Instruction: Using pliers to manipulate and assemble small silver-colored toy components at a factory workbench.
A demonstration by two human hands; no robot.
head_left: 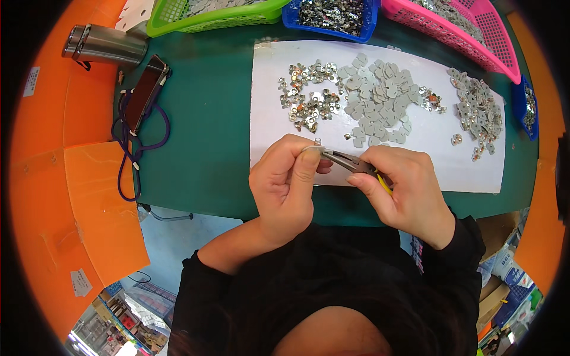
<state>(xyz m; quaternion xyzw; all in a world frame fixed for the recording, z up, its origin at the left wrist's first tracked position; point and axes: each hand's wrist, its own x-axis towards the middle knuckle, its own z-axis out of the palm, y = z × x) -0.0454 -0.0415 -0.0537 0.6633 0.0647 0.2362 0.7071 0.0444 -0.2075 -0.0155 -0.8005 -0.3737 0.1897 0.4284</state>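
My left hand (pixel 286 178) pinches a small pale piece (pixel 312 148) between thumb and forefinger above the near edge of the white board (pixel 264 124). In my right hand (pixel 409 190) are pliers (pixel 350 161) with yellow on the handles, their jaws reaching the piece at my left fingertips. My fingers hide most of it. Beyond my hands lies a heap of flat grey pieces (pixel 380 98). To its left are scattered small shiny metal parts (pixel 312 98); to its right sits a pile of grey pieces with metal parts on them (pixel 478 113).
At the back stand a green basket (pixel 219 21), a blue bin (pixel 330 34) and a pink basket (pixel 469 50). Another blue bin (pixel 530 127) is at the far right. A steel flask (pixel 113 46) and a phone with a purple cord (pixel 145 95) lie on the green table (pixel 196 118).
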